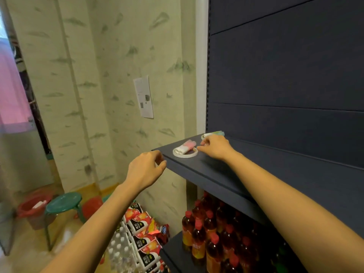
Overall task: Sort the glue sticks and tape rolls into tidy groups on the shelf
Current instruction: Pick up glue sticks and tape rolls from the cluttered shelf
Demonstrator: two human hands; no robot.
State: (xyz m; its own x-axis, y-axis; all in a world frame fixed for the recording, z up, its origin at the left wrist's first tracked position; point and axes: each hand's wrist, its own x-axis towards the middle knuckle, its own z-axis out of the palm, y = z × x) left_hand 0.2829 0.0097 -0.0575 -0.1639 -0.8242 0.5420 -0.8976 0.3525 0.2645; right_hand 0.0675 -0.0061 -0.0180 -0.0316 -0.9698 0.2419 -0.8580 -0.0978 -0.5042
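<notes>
Mount: on your head, one wide-angle view.
Facing: forward and down, toward the shelf [226,174] at 1 o'clock.
Nearness: close; your left hand [144,170] and right hand [215,147] come in from 6 o'clock.

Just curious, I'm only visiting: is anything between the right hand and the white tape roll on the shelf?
Nothing visible stands between them: the right hand is right beside the tape roll on the shelf. Pink glue sticks lie across the roll's top, though.
</notes>
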